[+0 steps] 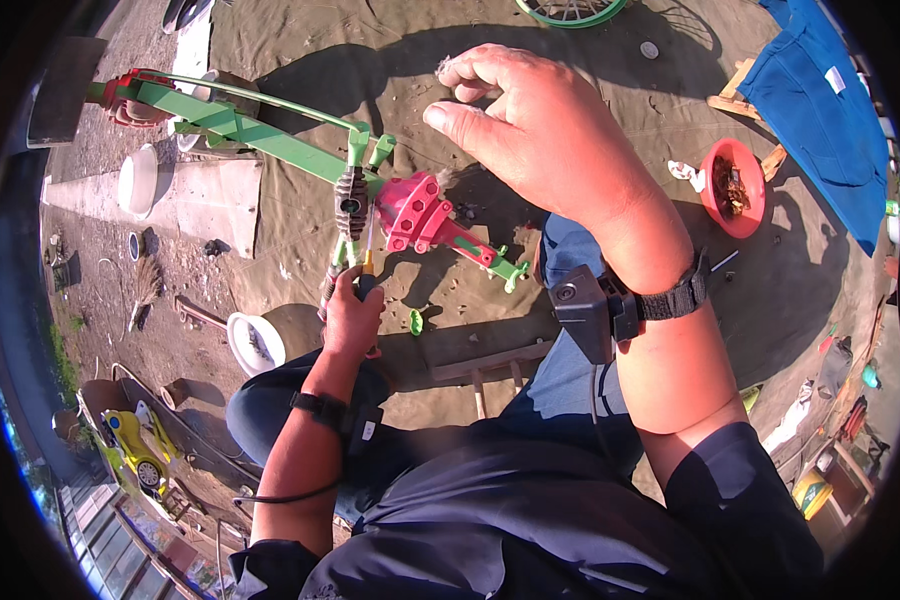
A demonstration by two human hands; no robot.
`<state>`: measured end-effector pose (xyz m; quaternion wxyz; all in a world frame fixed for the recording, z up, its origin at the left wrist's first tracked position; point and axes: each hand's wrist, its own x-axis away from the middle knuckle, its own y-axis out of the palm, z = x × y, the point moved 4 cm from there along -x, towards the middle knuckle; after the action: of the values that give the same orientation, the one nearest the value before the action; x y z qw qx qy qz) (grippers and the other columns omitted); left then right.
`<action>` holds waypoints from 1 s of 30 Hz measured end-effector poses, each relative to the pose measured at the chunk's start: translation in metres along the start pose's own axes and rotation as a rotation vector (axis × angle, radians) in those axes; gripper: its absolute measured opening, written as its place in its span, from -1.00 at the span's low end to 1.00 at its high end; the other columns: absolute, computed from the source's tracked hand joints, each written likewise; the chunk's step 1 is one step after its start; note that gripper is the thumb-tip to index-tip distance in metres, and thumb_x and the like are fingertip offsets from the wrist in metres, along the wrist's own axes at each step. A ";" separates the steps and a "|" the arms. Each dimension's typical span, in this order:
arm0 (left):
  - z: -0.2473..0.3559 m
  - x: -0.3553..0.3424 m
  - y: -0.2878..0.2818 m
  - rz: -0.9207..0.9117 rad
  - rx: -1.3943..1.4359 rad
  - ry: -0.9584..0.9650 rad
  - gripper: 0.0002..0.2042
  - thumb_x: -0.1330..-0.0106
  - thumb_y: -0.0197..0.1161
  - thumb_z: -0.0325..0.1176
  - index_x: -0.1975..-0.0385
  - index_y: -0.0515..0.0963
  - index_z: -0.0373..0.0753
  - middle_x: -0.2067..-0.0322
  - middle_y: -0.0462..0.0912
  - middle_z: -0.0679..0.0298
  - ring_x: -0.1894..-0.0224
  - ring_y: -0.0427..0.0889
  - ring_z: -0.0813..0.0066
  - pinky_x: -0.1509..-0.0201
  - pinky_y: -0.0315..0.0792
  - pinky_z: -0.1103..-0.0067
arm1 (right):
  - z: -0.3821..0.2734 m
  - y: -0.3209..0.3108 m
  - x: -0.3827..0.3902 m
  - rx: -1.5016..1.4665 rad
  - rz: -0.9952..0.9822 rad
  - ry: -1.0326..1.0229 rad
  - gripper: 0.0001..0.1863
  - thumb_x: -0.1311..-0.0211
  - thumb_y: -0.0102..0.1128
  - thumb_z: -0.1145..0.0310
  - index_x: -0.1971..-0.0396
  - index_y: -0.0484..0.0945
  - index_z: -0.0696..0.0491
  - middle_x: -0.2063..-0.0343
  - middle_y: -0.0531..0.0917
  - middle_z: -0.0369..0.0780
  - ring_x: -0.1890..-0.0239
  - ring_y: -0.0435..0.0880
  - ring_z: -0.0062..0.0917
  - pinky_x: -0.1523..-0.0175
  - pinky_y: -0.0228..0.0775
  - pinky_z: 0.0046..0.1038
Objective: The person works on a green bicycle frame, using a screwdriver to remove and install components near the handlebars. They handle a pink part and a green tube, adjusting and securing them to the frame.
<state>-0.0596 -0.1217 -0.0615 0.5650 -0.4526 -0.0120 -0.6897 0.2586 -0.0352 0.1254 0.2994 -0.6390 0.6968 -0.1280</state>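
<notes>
One long green-and-red assembly (305,158)

Bright, hard sunlight from left; shadows fall rightward. Right hand (535,125) strongly lit, highlights near washed out. Dark shadow band crosses ground cloth (655,125) just beyond right hand. Left hand (352,318) reasonably sharp. Well outside both hands: fisheye bending, softened detail, black rim; blue fringing far left of left hand.
</notes>
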 end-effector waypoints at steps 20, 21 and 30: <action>-0.012 -0.035 0.050 0.027 0.443 -0.206 -0.71 -0.35 0.18 -0.34 -0.02 0.42 -0.26 0.39 0.57 0.26 0.44 0.60 0.53 0.45 0.49 0.60 | 0.050 -0.107 0.033 -0.217 -0.041 0.090 -0.63 -0.23 0.34 0.27 0.10 0.56 0.23 0.36 0.69 -0.17 0.39 0.70 -0.58 0.29 0.48 -0.56; -0.008 -0.033 0.048 0.050 0.416 -0.259 -0.70 -0.35 0.18 -0.33 -0.03 0.42 -0.25 0.41 0.58 0.27 0.46 0.60 0.53 0.47 0.48 0.61 | 0.049 -0.106 0.033 -0.222 -0.048 0.086 -0.63 -0.23 0.34 0.27 0.10 0.56 0.23 0.36 0.69 -0.16 0.39 0.70 -0.58 0.29 0.48 -0.56; 0.015 -0.010 0.050 0.061 0.290 -0.366 -0.77 -0.40 0.14 -0.29 0.05 0.41 -0.24 0.35 0.56 0.26 0.43 0.58 0.48 0.47 0.49 0.54 | 0.037 -0.108 0.038 -0.213 -0.047 0.059 -0.63 -0.23 0.34 0.27 0.09 0.56 0.23 0.36 0.69 -0.16 0.39 0.70 -0.57 0.28 0.48 -0.55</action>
<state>-0.0113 -0.1243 -0.0835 0.6332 -0.4845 -0.1995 -0.5697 0.3677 -0.0810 0.1473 0.2059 -0.6795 0.6998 -0.0789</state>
